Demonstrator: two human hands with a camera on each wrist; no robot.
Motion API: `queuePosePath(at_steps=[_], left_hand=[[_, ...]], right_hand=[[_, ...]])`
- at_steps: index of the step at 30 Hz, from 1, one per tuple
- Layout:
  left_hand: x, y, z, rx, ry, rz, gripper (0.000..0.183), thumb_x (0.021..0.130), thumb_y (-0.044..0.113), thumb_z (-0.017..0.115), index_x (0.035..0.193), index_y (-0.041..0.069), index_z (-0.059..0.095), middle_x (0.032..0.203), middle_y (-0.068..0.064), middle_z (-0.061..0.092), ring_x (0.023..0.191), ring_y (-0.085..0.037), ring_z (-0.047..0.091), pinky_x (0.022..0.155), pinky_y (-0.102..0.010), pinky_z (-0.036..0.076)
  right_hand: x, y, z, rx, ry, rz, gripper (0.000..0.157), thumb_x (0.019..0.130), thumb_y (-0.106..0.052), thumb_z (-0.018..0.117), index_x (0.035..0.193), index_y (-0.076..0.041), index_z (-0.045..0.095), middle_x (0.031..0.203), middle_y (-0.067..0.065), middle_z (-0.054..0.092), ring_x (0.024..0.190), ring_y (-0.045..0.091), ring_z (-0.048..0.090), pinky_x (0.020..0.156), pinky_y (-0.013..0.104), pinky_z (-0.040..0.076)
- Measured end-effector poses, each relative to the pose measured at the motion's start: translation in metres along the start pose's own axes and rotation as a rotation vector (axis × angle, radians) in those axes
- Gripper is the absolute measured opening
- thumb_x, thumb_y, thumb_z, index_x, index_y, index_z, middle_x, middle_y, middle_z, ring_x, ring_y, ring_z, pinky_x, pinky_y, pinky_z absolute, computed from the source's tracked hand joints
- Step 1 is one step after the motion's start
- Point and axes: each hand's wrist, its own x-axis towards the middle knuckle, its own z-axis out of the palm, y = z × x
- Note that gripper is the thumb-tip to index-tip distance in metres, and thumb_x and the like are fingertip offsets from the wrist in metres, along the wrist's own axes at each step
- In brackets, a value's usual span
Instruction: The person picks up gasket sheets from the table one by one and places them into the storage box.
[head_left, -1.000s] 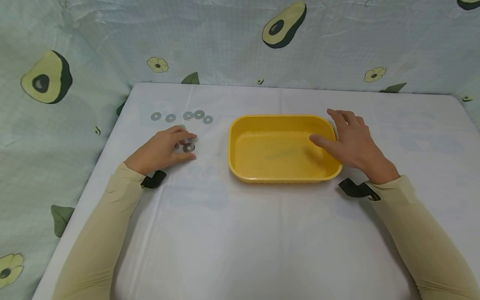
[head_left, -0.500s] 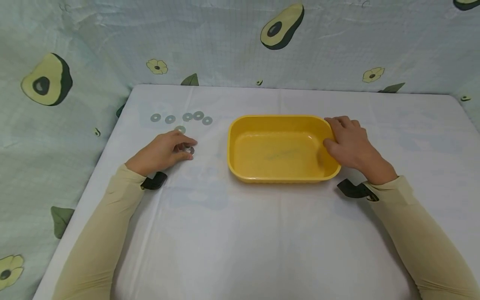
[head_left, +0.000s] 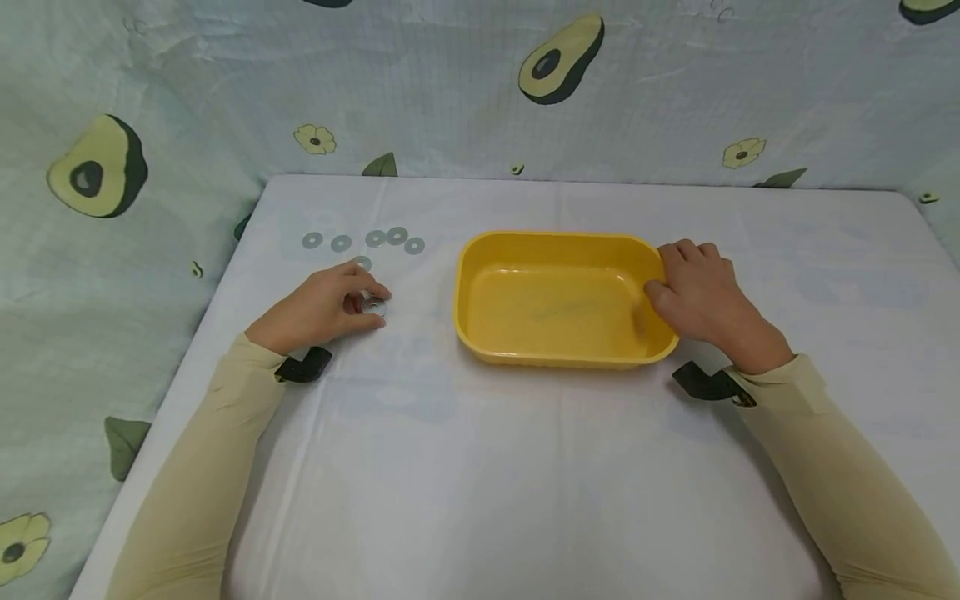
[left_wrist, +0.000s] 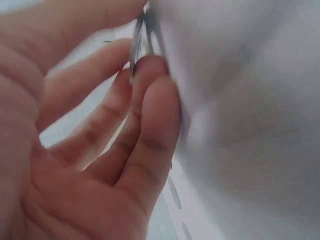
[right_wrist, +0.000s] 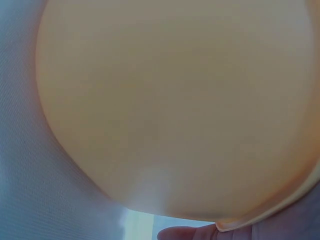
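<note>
The left hand (head_left: pixel 321 306) pinched a tilted washer (head_left: pixel 375 310) between thumb and fingertips (perhaps more than one; the close view blurred), presumably because so flat a piece offered only its edges; loose washers (head_left: pixel 402 237) lay from its twelve to two o'clock. At its three o'clock sat the yellow tray (head_left: pixel 558 362), whose own three-o'clock rim the right hand (head_left: pixel 701 297) gripped, thumb inside, likely for steadiness.

Draped workspace, avocado-print cloth (head_left: pixel 442 92), white table (head_left: pixel 525 475)
</note>
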Motion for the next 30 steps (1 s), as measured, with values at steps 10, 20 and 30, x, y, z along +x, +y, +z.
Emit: queuePosePath(at_steps=[10,20,30], left_hand=[[-0.0025,-0.0026,-0.0039,-0.09,-0.024,-0.043,0.033,0.092,0.018,0.079,0.124,0.014,0.075,0.111,-0.005,0.071,0.094,-0.017,0.064,0.085,-0.03,0.054],[-0.002,-0.0019,-0.0035,-0.105,-0.041,-0.102,0.038,0.089,0.025,0.083,0.124,0.013,0.074,0.108,-0.006,0.073,0.097,-0.018,0.064,0.089,-0.035,0.052],[-0.0019,-0.0017,-0.0026,-0.087,-0.019,-0.102,0.033,0.085,0.026,0.086,0.113,0.011,0.074,0.094,-0.005,0.07,0.086,-0.017,0.061,0.08,-0.031,0.05]], right_hand=[[-0.0004,-0.0017,-0.0022,0.003,-0.003,0.005,0.059,0.101,-0.022,0.031,0.147,0.016,0.036,0.147,0.037,0.038,0.131,0.058,0.029,0.108,0.072,0.027],[-0.0023,-0.0002,0.0016,-0.014,0.046,0.016,0.057,0.1,-0.024,0.032,0.144,0.011,0.042,0.143,0.034,0.042,0.129,0.056,0.028,0.106,0.072,0.024],[-0.0024,-0.0019,0.0028,-0.011,0.08,0.001,0.052,0.1,-0.022,0.031,0.139,0.009,0.045,0.135,0.032,0.047,0.117,0.051,0.035,0.102,0.067,0.029]])
